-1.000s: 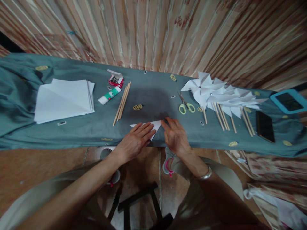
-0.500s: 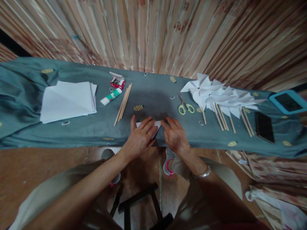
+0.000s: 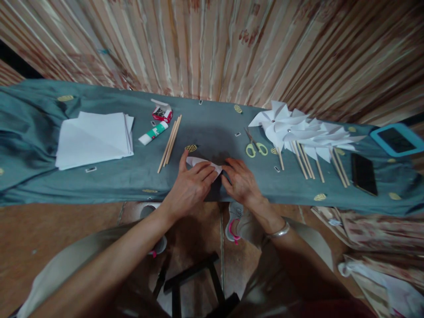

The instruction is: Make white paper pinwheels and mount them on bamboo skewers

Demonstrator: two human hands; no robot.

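Note:
A small folded piece of white paper (image 3: 195,160) is between my hands near the front edge of the cloth-covered table. My left hand (image 3: 190,184) holds it from the left, thumb at its left end and fingers laid over its near side, hiding much of it. With its fingertips, my right hand (image 3: 241,182) pinches the paper's right corner. Yellow-handled scissors (image 3: 255,146) lie just beyond the right hand. Several wooden sticks (image 3: 170,143) rest past the left hand.
A stack of white paper (image 3: 94,139) lies at left. A glue tube (image 3: 153,133) and an open red box (image 3: 162,114) of small metal pieces are near the sticks. Paper pinwheels (image 3: 304,132) on sticks overlap at right, beside a black phone (image 3: 363,173) and a blue-framed tablet (image 3: 399,139).
The paper's left part has moved up and away from the table edge and shows more now. My left hand has shifted slightly left; my right hand stays at the right corner.

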